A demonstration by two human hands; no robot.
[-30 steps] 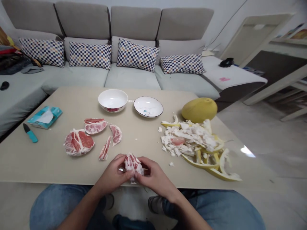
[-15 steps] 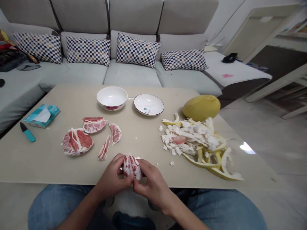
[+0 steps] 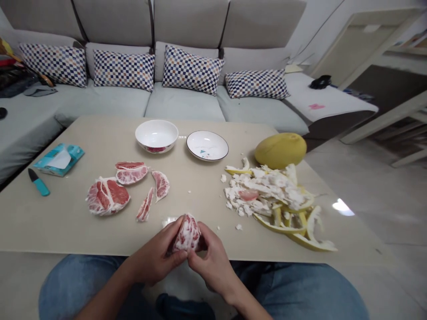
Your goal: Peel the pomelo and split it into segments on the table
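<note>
Between my two hands, over the near table edge, is a piece of peeled red pomelo with white pith on it. My left hand is closed around its left side, thumb along the bottom. On the other side my right hand grips it with thumb and fingers, both thumbs nearly meeting. Left of the hands lie a large pomelo chunk, a smaller chunk, and two loose segments, one curved and one narrow. The undersides of the held piece and some fingertips are hidden.
A white bowl and a black-rimmed plate stand at the table's back. On the right are a whole pomelo and a heap of peel and pith. A tissue pack and a teal-handled knife lie far left.
The pomelo piece has turned in my hands and moved slightly right since half a second ago. My left hand has shifted right with it. The camera view tilted down a little earlier.
</note>
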